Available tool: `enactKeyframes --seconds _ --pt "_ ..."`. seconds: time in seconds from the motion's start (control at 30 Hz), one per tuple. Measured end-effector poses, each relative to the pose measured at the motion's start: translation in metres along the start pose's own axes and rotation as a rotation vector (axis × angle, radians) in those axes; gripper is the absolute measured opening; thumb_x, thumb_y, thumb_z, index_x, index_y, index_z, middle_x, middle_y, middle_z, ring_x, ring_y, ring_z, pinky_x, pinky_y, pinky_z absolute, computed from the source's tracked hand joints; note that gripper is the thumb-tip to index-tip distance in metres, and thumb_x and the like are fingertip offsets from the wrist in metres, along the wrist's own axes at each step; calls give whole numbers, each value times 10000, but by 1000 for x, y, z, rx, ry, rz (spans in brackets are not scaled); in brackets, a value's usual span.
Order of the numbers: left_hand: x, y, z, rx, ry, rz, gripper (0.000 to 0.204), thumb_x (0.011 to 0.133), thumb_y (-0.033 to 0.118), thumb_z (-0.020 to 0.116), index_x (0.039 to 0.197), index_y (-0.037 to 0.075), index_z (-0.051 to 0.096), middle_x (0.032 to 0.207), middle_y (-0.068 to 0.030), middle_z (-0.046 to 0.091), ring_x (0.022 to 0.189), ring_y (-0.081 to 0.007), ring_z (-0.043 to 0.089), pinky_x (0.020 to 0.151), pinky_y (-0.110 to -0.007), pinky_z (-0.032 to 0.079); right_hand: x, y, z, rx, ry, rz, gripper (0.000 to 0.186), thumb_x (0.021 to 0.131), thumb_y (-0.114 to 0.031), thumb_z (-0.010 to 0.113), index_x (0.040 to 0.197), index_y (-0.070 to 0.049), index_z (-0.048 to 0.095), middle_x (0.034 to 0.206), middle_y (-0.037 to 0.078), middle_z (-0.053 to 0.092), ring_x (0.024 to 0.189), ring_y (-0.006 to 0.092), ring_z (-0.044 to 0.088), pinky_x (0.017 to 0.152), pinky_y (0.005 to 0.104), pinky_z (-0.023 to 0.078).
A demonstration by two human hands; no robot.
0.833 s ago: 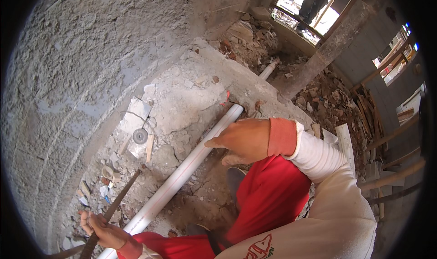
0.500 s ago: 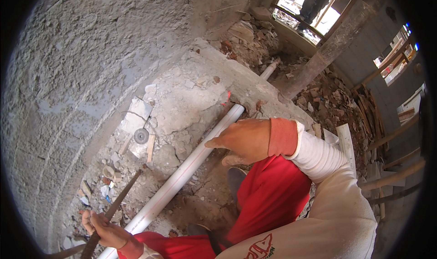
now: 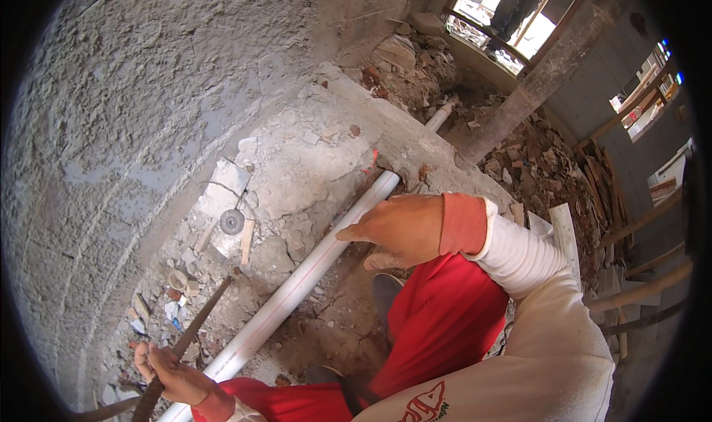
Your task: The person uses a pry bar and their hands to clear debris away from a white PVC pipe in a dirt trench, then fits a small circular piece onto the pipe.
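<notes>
A long white plastic pipe (image 3: 297, 281) runs diagonally over the dirt, from the lower left up to a hole at the base of a concrete ledge. My right hand (image 3: 404, 229) is held over my red-trousered knee, its index finger reaching to the pipe's edge and its thumb apart below; nothing is in it. Whether the fingertip touches the pipe, I cannot tell. At the lower left, my left hand (image 3: 174, 381) has its fingers curled round a dark, rusty steel bar (image 3: 200, 318). The bar's tapered end points up and away, left of the pipe.
Rough plastered wall (image 3: 148, 125) rises on the left. Beside it lie a small grey disc (image 3: 231, 222), a wood strip (image 3: 247, 242) and rubble. A metal post (image 3: 534, 88) leans at the right, with wooden poles (image 3: 638, 292) nearby. Another person (image 3: 512, 10) stands beyond the window opening.
</notes>
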State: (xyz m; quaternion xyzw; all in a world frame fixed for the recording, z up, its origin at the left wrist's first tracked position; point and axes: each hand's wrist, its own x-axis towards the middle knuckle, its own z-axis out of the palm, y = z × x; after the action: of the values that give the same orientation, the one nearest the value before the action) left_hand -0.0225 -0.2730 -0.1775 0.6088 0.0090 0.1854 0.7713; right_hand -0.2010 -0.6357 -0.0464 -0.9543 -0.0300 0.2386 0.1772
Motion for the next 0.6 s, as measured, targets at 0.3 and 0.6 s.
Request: enactKeyframes --seconds 0.3,0.6 --pt "-2 4 4 14 7 -7 91 956 59 545 1033 25 578 691 55 362 600 -31 308 554 -211 256 0 2 2 -4 6 -3 547 929 -304 630 1359 8 500 1028 235 663 969 412 642 828 472 525" --pt "-2 5 5 18 10 -6 82 951 47 539 1018 23 579 689 57 359 595 -26 303 565 -201 260 -1 0 2 -1 9 -9 541 931 -295 629 1356 14 502 1036 234 664 961 414 643 826 475 525"
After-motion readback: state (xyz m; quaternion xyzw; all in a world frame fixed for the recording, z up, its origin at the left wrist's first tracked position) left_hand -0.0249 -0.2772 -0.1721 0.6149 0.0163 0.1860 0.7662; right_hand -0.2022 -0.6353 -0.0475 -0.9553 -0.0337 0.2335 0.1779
